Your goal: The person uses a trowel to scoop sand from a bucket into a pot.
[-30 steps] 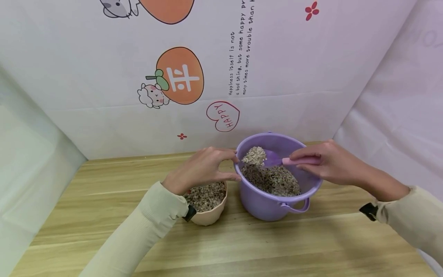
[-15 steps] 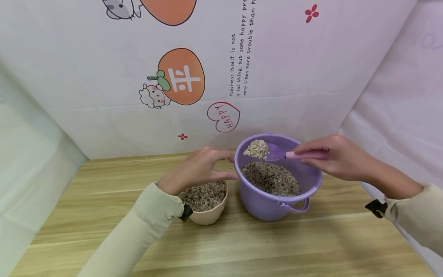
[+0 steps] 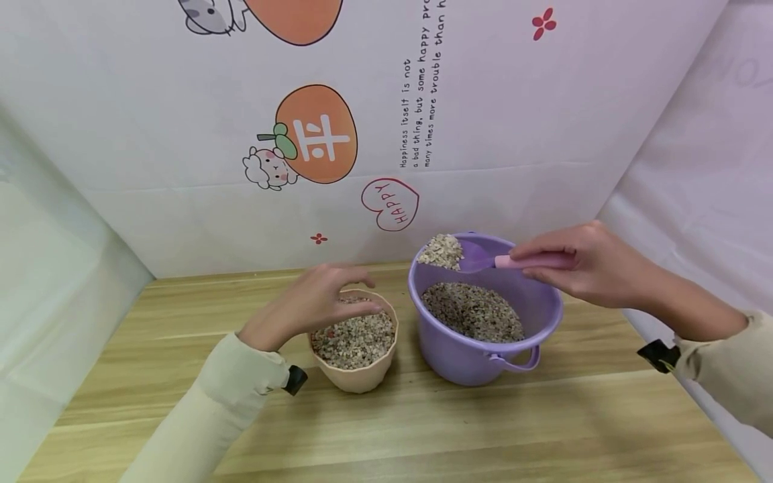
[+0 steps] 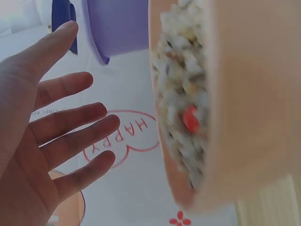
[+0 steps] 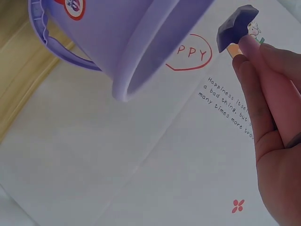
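My right hand grips the pink handle of a small toy shovel, whose purple blade bears a heap of pale gravel. The blade hangs over the far left rim of a purple bucket, which holds more gravel. Above a peach-coloured flowerpot full of gravel, my left hand hovers with fingers spread and nothing in them. In the left wrist view, a small red piece shows among the stones in the pot. The right wrist view has the shovel handle between thumb and fingers.
Pot and bucket stand side by side on a wooden table, a narrow gap between them. Behind them rises a white printed cloth, and more cloth hangs at both sides. The bucket's handle hangs down at its front.
My left hand has let go of the bucket's rim and moved left over the pot. The right hand has lifted the loaded shovel out of the bucket to rim height.
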### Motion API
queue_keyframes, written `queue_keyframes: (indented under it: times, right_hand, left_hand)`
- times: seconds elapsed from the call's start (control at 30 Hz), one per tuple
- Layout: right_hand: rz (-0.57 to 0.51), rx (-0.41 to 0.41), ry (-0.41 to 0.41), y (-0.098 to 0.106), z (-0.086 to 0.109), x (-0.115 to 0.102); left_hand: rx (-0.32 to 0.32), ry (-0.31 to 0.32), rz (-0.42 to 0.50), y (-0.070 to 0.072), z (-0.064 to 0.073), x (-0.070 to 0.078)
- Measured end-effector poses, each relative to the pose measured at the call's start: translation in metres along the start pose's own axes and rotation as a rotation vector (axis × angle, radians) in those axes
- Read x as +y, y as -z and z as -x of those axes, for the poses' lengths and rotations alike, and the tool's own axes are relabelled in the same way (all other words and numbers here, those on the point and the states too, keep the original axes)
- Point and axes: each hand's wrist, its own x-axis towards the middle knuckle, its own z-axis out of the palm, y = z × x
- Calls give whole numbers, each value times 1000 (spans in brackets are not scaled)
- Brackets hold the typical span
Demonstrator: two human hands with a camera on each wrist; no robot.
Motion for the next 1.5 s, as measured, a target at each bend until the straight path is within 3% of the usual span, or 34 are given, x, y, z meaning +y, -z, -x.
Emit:
queue_keyframes:
  times: [0.43,0.5,0.83,1.07,1.5]
  right_hand:
    - [-19,22,53,-6,-13,-7]
    - [-24,5,39,-7,-17,-10]
    - [-69,3,118,-25,-32,-13]
    - [-42,-27,119,-34,-42,-21]
    - [-106,-153,127,-51,-60,-31]
  left_hand:
    - [-47,112,8,5,35,-24]
    - [-48,118,7,5,40,-27]
    - [-33,109,47,3,63,-42]
    - [-21,115,40,2,71,-45]
    - [-17,125,2,-1,72,-47]
